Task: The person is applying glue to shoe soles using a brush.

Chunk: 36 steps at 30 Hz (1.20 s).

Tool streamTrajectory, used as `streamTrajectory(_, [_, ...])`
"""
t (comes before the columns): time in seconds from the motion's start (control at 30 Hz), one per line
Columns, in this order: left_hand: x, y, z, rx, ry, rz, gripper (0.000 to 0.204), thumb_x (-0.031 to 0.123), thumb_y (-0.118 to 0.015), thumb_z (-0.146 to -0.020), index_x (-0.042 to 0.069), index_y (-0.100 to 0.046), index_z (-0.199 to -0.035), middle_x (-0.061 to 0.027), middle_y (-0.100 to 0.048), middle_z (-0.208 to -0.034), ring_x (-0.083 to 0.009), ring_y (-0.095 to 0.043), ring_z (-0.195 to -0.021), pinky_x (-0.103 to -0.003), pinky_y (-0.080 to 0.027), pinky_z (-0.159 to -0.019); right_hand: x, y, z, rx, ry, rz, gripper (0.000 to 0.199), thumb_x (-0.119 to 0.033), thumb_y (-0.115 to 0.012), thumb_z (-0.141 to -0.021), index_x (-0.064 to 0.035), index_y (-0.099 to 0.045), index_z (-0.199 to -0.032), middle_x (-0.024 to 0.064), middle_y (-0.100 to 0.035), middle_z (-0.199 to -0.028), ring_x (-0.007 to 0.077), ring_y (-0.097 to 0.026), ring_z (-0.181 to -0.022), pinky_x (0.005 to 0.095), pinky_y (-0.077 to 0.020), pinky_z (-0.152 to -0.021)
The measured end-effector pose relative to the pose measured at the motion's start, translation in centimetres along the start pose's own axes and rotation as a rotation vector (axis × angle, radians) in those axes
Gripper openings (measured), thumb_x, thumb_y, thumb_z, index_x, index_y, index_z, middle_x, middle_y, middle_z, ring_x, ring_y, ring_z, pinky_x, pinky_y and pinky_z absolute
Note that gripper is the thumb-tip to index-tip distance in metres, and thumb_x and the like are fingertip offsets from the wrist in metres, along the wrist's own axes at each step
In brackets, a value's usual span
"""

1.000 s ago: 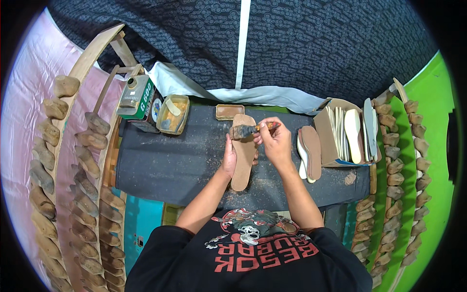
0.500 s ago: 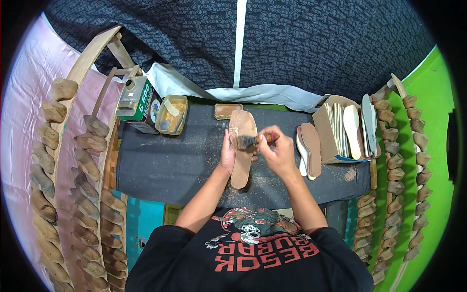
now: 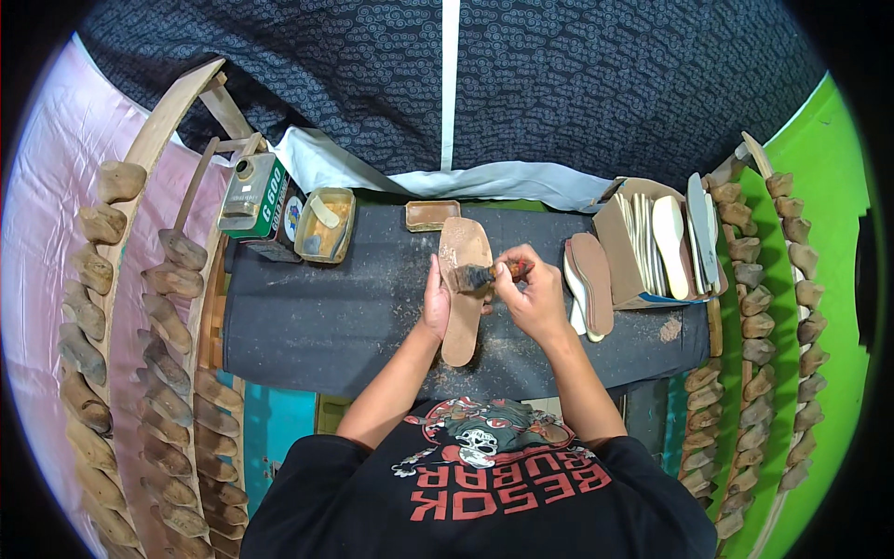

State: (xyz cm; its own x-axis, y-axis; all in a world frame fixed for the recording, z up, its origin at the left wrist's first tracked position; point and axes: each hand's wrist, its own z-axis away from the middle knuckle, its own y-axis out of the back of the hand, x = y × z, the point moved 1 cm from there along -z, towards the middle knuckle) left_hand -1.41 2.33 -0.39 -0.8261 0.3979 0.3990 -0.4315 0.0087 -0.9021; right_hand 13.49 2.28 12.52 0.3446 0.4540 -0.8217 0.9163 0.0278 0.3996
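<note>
My left hand (image 3: pixel 435 300) grips a brown shoe sole (image 3: pixel 461 334) by its left edge, with fingertips showing past its right side. The sole is upright in view above the table, wide end away from me, and its upper part looks wet and streaked. In my right hand (image 3: pixel 538 300) is a brush (image 3: pixel 477 277) with dark bristles and a reddish-orange handle. Its bristles lie across the middle of the sole's face, just below the streaked area.
A dark cloth (image 3: pixel 317 326) sprinkled with crumbs covers the table. At the back stand a metal can (image 3: pixel 256 207), a yellowish tub (image 3: pixel 321 228) with a scraper and a small brown tray (image 3: pixel 432 216). Loose soles (image 3: pixel 593 279) and a carton (image 3: pixel 622 238) of insoles lie right. Wooden shoe lasts (image 3: pixel 93 261) line both sides.
The view has shifted slightly. My hands, the sole and the brush sit a little lower in the picture, with the brush on nearly the same part of the sole.
</note>
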Motion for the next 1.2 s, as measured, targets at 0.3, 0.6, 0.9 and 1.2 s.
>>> streamTrajectory(0.3, [0.1,-1.0,0.2,-0.108,-0.008,0.042,0.086,0.082,-0.024,-0.094,0.013,-0.057,-0.134,-0.0074,-0.066,-0.11,-0.0229,-0.063,-0.083,-0.039,-0.053,-0.067,1.1,-0.1,-1.8,0.14,0.037,0.03,0.009,-0.007,-0.067,-0.092,0.0007,-0.063,-0.095,0.0084,-0.066,-0.069,0.0116,-0.063,-0.059,0.0293,-0.0506,-0.056])
streamTrajectory(0.6, [-0.5,-0.2,0.3,-0.129,0.024,0.08,0.083,0.08,-0.026,-0.095,0.013,-0.056,-0.135,-0.0083,-0.066,-0.108,-0.0238,-0.062,-0.083,-0.04,-0.052,-0.066,0.9,-0.8,-1.6,0.188,-0.119,-0.18,0.011,-0.01,-0.066,-0.095,0.0007,-0.064,-0.095,0.0064,-0.068,-0.071,0.0098,-0.065,-0.063,0.0275,-0.0532,-0.059])
streamTrajectory(0.9, [0.4,-0.7,0.9,-0.144,0.003,0.137,0.083,0.078,-0.025,-0.097,0.012,-0.055,-0.136,-0.0096,-0.065,-0.113,-0.0239,-0.061,-0.082,-0.039,-0.051,-0.066,1.6,1.4,-2.6,0.28,-0.137,0.0,0.008,-0.008,-0.065,-0.094,0.0001,-0.063,-0.095,0.0031,-0.066,-0.071,0.0072,-0.06,-0.062,0.0261,-0.048,-0.056])
streamTrajectory(1.2, [0.1,-1.0,0.7,-0.121,0.038,0.048,0.084,0.081,-0.027,-0.094,0.013,-0.056,-0.134,-0.0077,-0.064,-0.11,-0.026,-0.059,-0.082,-0.039,-0.048,-0.063,0.5,-0.4,-2.6,0.181,-0.05,-0.05,0.012,-0.011,-0.064,-0.096,0.0011,-0.061,-0.097,0.0044,-0.06,-0.066,0.0081,-0.056,-0.059,0.0283,-0.0465,-0.055])
